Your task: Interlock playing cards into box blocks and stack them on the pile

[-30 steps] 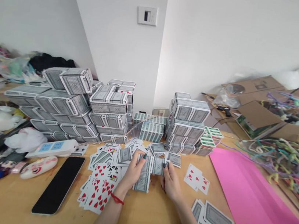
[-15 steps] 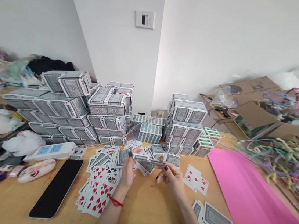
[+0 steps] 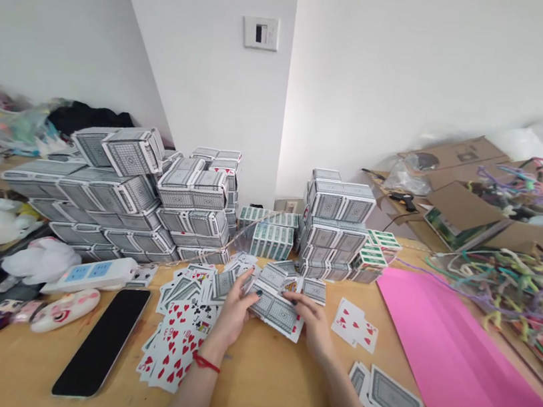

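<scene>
Between my two hands is a small flat piece made of playing cards (image 3: 273,309), grey patterned backs up, with a bit of red showing at its right corner. My left hand (image 3: 234,307) grips its left end, thumb on top. At the right end, the fingers of my right hand (image 3: 310,318) are closed on its edge. Loose cards (image 3: 181,346), many of them hearts facing up, lie spread left of my left hand. Face-up heart cards (image 3: 355,324) lie to the right of my right hand. Closer to me on that side is another small pile of cards (image 3: 397,404).
Stacked blocks of folded cards (image 3: 110,198) rise at the back left, with another stack (image 3: 338,223) back right. Green card boxes (image 3: 272,241) stand between them. A black phone (image 3: 103,341), a white power strip (image 3: 94,273), pink paper (image 3: 451,363) and pipe cleaners (image 3: 507,284) lie around.
The card piece has tilted from edge-on to showing its patterned backs, and sits a little lower. My left thumb now presses on top, and my right fingers have shifted along its edge.
</scene>
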A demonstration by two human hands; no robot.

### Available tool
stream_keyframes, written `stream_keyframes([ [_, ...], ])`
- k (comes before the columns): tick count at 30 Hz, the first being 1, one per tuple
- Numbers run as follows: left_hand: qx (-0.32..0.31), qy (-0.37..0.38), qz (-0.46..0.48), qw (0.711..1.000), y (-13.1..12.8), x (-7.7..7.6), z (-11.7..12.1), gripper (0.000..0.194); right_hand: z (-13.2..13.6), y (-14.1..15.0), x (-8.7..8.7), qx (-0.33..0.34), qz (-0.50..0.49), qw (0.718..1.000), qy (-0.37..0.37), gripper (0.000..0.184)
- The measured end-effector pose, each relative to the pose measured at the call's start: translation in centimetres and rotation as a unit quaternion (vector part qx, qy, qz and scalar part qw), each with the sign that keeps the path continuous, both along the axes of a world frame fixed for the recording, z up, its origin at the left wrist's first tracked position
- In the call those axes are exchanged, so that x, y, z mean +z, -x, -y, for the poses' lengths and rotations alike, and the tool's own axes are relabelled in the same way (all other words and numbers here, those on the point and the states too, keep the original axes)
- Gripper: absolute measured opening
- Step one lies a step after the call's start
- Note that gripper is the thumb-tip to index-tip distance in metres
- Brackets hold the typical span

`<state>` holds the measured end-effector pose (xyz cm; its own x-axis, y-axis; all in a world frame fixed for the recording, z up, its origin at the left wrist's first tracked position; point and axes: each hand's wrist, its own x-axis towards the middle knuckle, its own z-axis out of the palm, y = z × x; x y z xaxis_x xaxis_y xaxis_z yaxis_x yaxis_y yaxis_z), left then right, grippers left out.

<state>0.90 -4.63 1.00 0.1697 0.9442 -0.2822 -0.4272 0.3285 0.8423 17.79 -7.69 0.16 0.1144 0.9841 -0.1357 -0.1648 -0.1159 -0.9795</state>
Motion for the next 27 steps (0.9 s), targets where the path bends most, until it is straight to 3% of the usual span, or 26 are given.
stream_keyframes([
  [4,0.045,-0.011,0.009,0.999,-0.3,-0.6,-0.1,0.057,-0.2,0.1,-0.5,0.042,-0.001,0.999,-0.005,0.036],
  [7,0.039,-0.031,0.016,0.999,-0.3,-0.6,-0.2,0.045,-0.4,0.0,-1.1,0.055,-0.017,0.998,0.001,0.032],
  [13,0.0,-0.042,-0.046,0.998,-0.5,-0.5,0.2,0.043,-0.7,0.0,-1.8,0.017,-0.012,1.0,0.0,0.036],
  [20,-0.036,-0.053,-0.087,0.994,-0.6,0.2,0.5,0.045,-0.7,0.5,-1.1,-0.005,-0.012,1.0,-0.007,0.04],
  [27,0.011,-0.037,-0.102,0.994,-1.5,0.5,0.5,0.043,-0.8,0.5,-1.4,-0.037,-0.025,0.999,-0.017,0.04],
])
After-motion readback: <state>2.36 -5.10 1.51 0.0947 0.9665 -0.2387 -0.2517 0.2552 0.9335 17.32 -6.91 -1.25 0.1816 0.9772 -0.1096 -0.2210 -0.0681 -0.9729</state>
